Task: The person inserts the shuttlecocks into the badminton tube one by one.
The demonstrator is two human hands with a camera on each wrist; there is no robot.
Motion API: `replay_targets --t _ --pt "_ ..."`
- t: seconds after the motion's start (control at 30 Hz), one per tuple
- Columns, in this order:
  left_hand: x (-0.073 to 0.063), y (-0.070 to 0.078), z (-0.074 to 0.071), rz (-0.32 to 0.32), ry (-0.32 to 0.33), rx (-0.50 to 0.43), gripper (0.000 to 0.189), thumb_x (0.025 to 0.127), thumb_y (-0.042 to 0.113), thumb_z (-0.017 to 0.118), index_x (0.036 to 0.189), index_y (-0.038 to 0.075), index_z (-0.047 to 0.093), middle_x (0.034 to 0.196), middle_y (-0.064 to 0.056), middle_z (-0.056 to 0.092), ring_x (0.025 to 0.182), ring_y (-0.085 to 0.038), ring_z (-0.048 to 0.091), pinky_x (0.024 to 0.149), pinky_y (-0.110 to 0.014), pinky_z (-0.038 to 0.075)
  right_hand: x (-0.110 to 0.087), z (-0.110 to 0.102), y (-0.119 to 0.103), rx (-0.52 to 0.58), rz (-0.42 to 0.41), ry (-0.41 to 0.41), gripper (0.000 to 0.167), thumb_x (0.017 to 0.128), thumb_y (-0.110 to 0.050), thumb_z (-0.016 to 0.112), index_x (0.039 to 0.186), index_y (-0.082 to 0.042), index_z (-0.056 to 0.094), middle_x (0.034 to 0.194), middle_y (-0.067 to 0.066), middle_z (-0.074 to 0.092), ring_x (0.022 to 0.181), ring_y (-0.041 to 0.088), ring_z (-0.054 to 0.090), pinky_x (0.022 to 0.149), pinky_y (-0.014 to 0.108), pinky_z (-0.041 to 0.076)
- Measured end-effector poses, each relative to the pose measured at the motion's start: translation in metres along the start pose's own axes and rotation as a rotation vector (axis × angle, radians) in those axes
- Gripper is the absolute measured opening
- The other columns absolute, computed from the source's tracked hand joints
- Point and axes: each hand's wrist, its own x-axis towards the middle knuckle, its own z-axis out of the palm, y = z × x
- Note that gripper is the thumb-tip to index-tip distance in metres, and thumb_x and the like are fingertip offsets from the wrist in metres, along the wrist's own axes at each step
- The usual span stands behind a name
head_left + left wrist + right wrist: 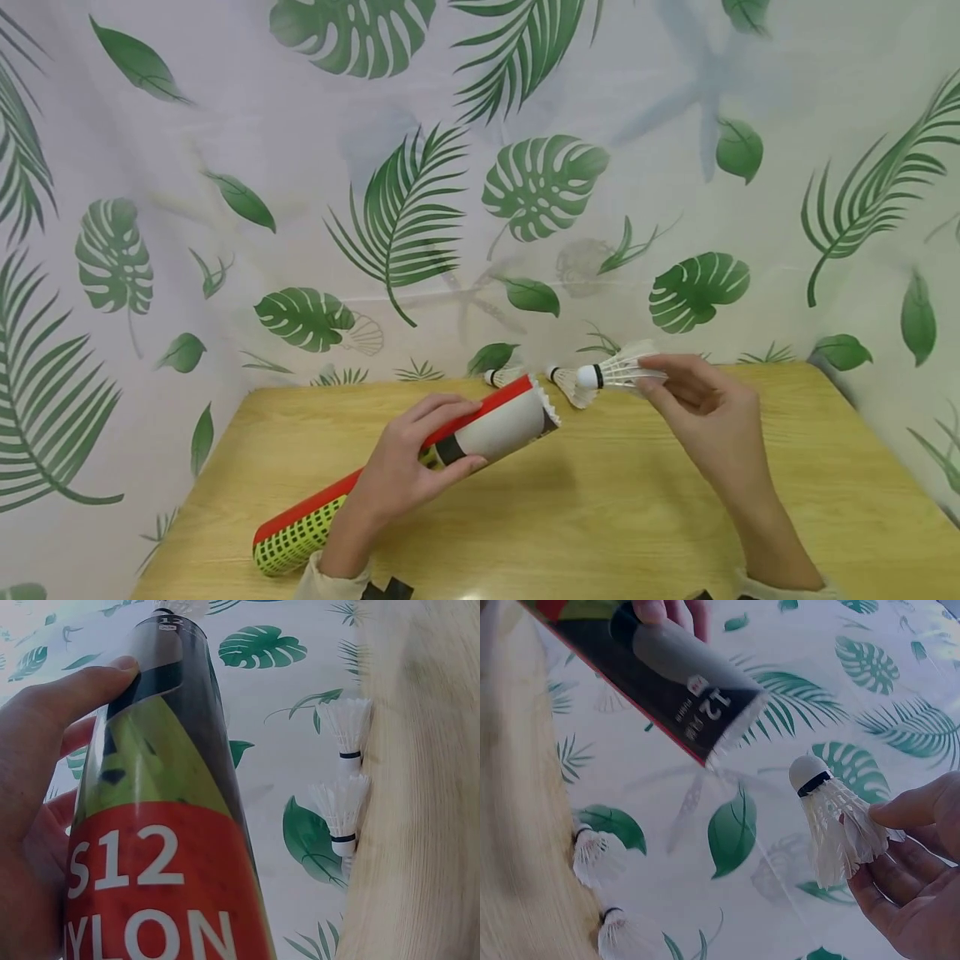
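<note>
My left hand (397,471) grips a shuttlecock tube (498,433) around its upper part, thumb on the near side and fingers over the top. Red, yellow-green, grey and black colour the tube, which slants up to the right. White ruffled edges (742,724) show at its raised mouth. My right hand (708,421) pinches a white shuttlecock (611,373) by its skirt, between thumb and fingers. Its rounded base with a black band points left, toward the tube's mouth, a short gap apart. The right wrist view shows the same shuttlecock (829,817) in front of the fingertips.
Other white shuttlecocks, (573,385) one beside another (501,377), lie at the back edge of the wooden table (637,517), partly behind the tube and the held shuttlecock in the head view. A leaf-patterned white cloth (450,100) hangs close behind the table.
</note>
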Motion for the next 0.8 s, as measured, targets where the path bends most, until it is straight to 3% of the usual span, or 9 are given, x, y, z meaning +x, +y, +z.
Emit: replay_targets --t 0.33,0.8 --pt "0.001 0.001 -0.002 0.005 0.019 0.005 0.055 0.087 0.035 0.085 0.138 0.032 0.064 0.135 0.008 0.060 0.115 -0.016 0.063 0.087 -0.036 0.058 -0.006 0.025 -0.004 0.026 -0.065 -0.085 0.024 0.088 0.009 0.075 0.109 -0.002 0.076 0.104 0.010 0.073 0.086 0.010 0.071 0.082 0.021 0.057" --pt "0.003 0.007 -0.002 0.030 0.007 -0.032 0.052 0.088 0.035 0.084 0.136 0.030 0.065 0.133 0.009 0.060 0.114 -0.014 0.062 0.085 -0.034 0.059 -0.010 0.036 -0.009 0.084 -0.128 -0.137 0.026 0.086 0.014 0.074 0.108 0.000 0.075 0.104 0.013 0.073 0.089 0.012 0.072 0.082 0.023 0.058"
